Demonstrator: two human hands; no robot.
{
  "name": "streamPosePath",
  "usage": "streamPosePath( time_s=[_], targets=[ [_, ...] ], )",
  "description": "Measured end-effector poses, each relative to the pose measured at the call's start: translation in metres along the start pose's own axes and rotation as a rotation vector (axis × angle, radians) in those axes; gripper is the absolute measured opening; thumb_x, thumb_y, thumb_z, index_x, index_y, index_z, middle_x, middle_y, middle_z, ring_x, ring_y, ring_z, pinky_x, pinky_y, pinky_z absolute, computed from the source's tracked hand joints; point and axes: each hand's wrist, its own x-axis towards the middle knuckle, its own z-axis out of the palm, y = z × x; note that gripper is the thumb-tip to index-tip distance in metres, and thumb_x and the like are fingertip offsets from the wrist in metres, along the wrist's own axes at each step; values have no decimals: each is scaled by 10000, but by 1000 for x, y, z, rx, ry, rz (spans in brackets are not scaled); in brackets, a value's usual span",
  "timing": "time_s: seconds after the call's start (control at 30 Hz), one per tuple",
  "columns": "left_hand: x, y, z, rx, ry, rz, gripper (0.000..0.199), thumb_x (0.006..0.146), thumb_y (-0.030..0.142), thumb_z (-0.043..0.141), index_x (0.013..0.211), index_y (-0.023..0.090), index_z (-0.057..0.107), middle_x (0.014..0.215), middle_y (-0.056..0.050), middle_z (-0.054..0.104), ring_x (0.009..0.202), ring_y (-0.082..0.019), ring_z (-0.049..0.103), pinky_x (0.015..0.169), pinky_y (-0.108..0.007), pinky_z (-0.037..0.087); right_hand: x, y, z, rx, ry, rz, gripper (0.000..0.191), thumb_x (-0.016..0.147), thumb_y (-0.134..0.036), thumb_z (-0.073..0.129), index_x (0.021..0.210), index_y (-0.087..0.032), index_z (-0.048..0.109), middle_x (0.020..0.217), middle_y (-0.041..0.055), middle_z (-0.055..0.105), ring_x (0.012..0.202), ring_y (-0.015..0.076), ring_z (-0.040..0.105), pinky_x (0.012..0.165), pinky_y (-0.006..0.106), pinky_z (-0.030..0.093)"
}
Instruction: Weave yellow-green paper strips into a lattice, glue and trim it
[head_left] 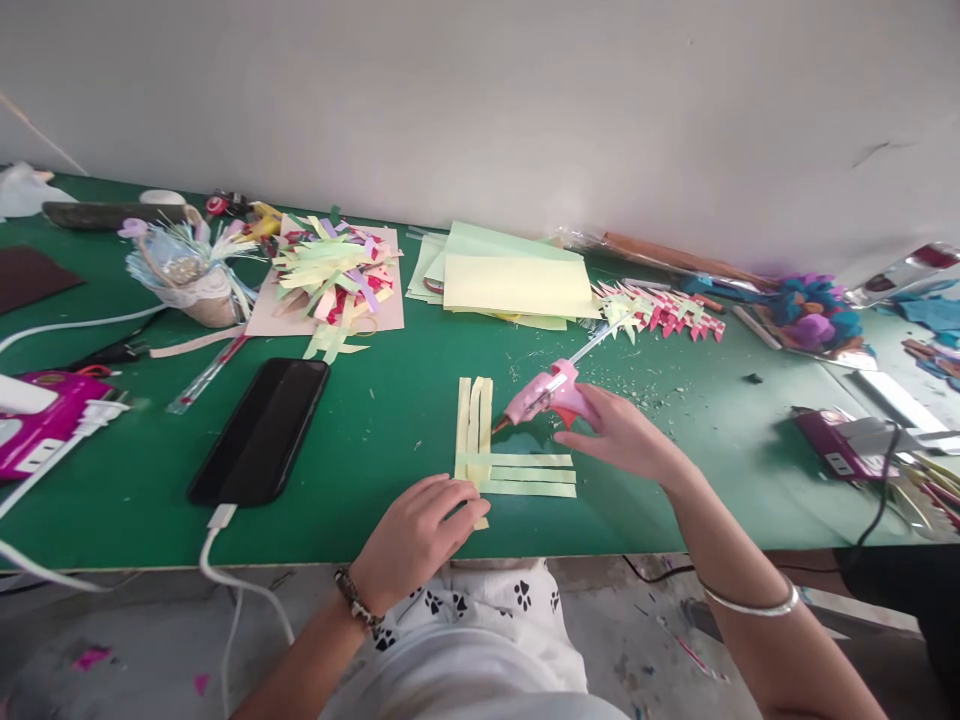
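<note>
Pale yellow upright paper strips (463, 420) and pale green crosswise strips (536, 490) overlap in an L shape on the green tabletop. My left hand (421, 530) is closed on the lower left corner of the strips, its fingers bent and pressing them against the table. In my right hand (626, 435) is a pink hot glue gun (541, 392), its handle gripped near the orange trigger. The gun's nozzle points left and down, close beside the upright strips. A clear glue stick (596, 340) sticks out of its back end.
A black phone (260, 430) with a white cable lies left. Behind are a pile of cut strips (330, 265), stacked paper sheets (517, 285) and a folded-paper chain (667, 308). Magenta power strips (45, 415) stand at the left and right. The table's front edge is near me.
</note>
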Motion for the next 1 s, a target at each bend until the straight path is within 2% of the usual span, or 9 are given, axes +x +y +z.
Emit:
streamPosePath(
  time_s=[0.17, 0.3, 0.6, 0.77, 1.0],
  targets=[
    [3, 0, -1, -14, -6, -2, 250, 860, 50, 368, 896, 164, 587, 869, -58, 629, 823, -150, 608, 771, -314, 523, 6, -11, 16, 6, -61, -73, 272, 786, -452, 505, 853, -197, 442, 806, 43, 557, 666, 164, 520, 543, 267, 380],
    [3, 0, -2, -25, -23, -22, 276, 852, 40, 349, 908, 170, 586, 881, -60, 627, 822, -152, 604, 748, -310, 524, 8, -12, 19, -42, -69, -81, 261, 802, -442, 488, 876, -196, 447, 843, 53, 567, 647, 161, 527, 526, 268, 380],
    [3, 1, -1, -15, -15, -40, 243, 860, 59, 380, 892, 158, 599, 858, -49, 627, 788, -153, 604, 713, -295, 519, 8, -11, 26, -105, -43, -134, 225, 824, -397, 455, 916, -192, 465, 822, 42, 561, 645, 154, 518, 508, 256, 355],
    [3, 2, 0, 11, -13, -58, 260, 864, 64, 369, 878, 171, 605, 841, -36, 628, 776, -142, 610, 706, -283, 523, 8, -12, 25, -112, -62, -136, 191, 834, -380, 442, 881, -196, 461, 795, 31, 553, 580, 131, 487, 491, 248, 336],
    [2, 2, 1, 11, -14, -69, 260, 856, 60, 372, 866, 171, 607, 829, -32, 633, 760, -147, 614, 669, -277, 523, 9, -11, 24, -135, -59, -151, 148, 842, -326, 416, 897, -193, 450, 798, 40, 549, 607, 145, 495, 490, 250, 320]
  ],
)
